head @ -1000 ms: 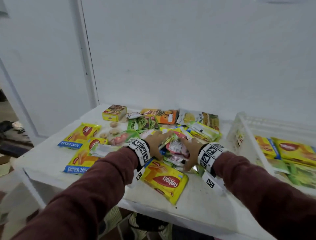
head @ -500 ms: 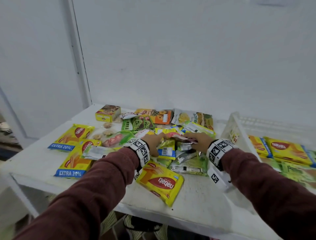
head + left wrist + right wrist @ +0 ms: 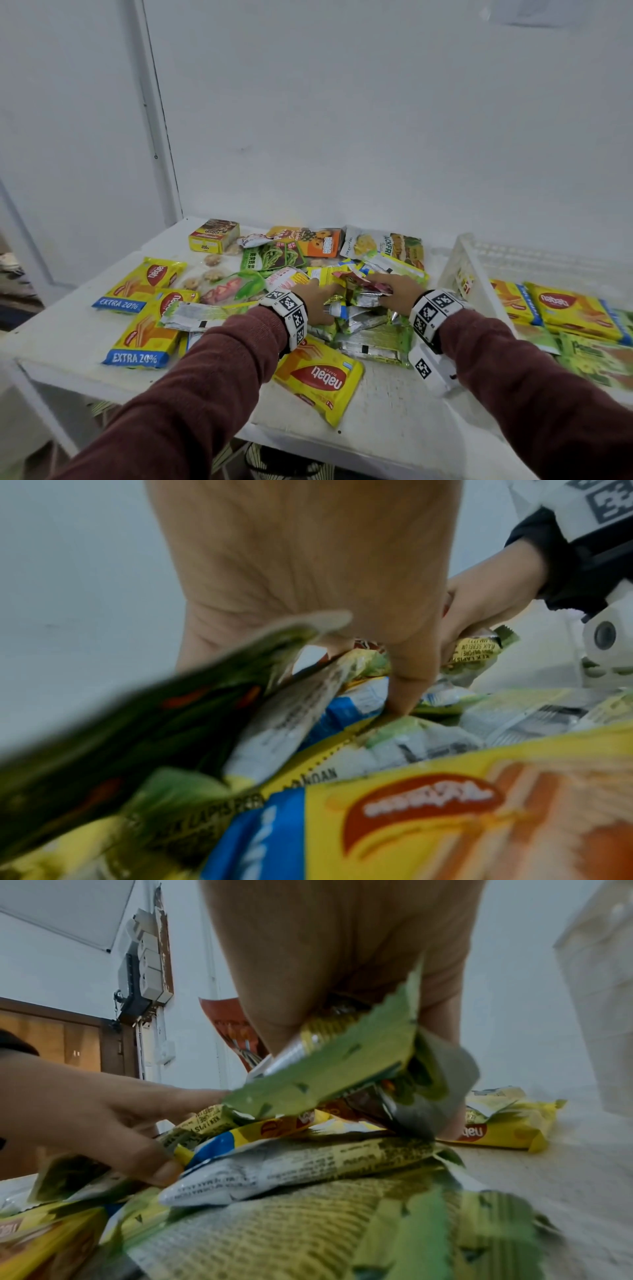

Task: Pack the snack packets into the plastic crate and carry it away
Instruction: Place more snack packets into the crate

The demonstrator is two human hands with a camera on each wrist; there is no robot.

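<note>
Gripping small packets [image 3: 356, 301] from the central pile, both hands are curled: left hand [image 3: 317, 301], right hand [image 3: 397, 294]. Fingertips are buried among wrappers. The white plastic crate [image 3: 455, 267], partly cut off, sits right on the table [image 3: 394, 425], wafer packets [image 3: 568, 305] inside.

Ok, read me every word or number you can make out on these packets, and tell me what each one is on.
"nabati": yellow wafer packet nearest the table edge, upside down.
"EXTRA 20%": blue strip of the yellow wafer packet front left.
"EXTRA 20%": yellow wafer packet behind it.
"KEK LAPIS": small green-yellow wrapper.
"JACKFR": white pouch at the back, partly hidden.
Other print is too blurred.
</note>
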